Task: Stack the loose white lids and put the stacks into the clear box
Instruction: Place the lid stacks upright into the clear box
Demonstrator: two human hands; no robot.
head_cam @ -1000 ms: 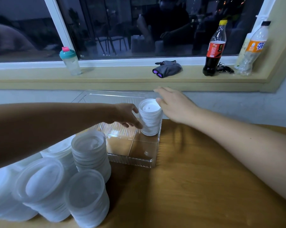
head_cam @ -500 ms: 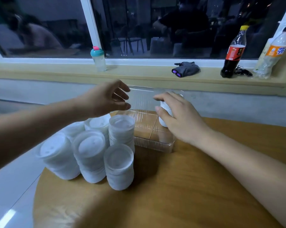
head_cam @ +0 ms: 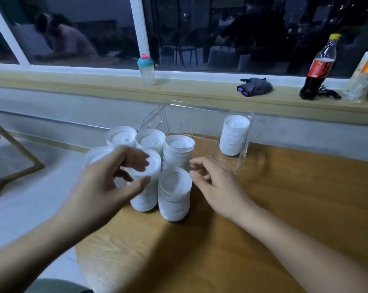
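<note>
Left hand [head_cam: 107, 182] grip half-open, cupped round top of upright lid stack [head_cam: 145, 198] on counter [head_cam: 284, 197]; hold unclear. Right hand [head_cam: 217, 187] loosely curled, empty, nearer clear box [head_cam: 179, 121], which lies far-right.

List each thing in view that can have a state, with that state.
box, open, holding one stack
boxed stack, upright
table stacks, six, upright, outside box
left grip, curved round a stack top, contact unclear
right grip, loosely curled, empty
cola bottle, capped, upright
shaker, capped, upright
</note>
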